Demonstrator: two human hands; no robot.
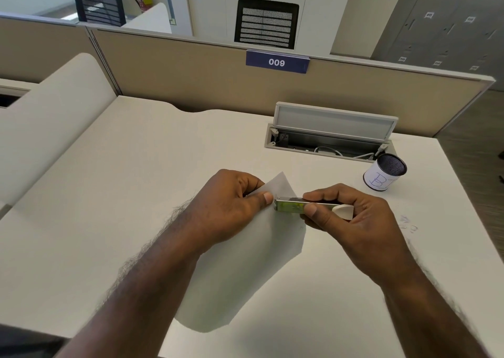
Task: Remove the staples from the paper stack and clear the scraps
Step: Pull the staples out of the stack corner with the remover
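The left hand (pixel 231 207) reaches in from below, fingers curled, pinching the top corner of the white paper stack (pixel 245 270), lifted off the white desk (pixel 109 194). The right hand (pixel 351 221) grips a metal staple remover with a white handle (pixel 308 207), its tip at that corner. Right of it lie small scraps (pixel 407 222); beyond stands a paper-wrapped mesh cup (pixel 384 175).

White paper stack (pixel 245 276), metal staple remover (pixel 289 206) at corner
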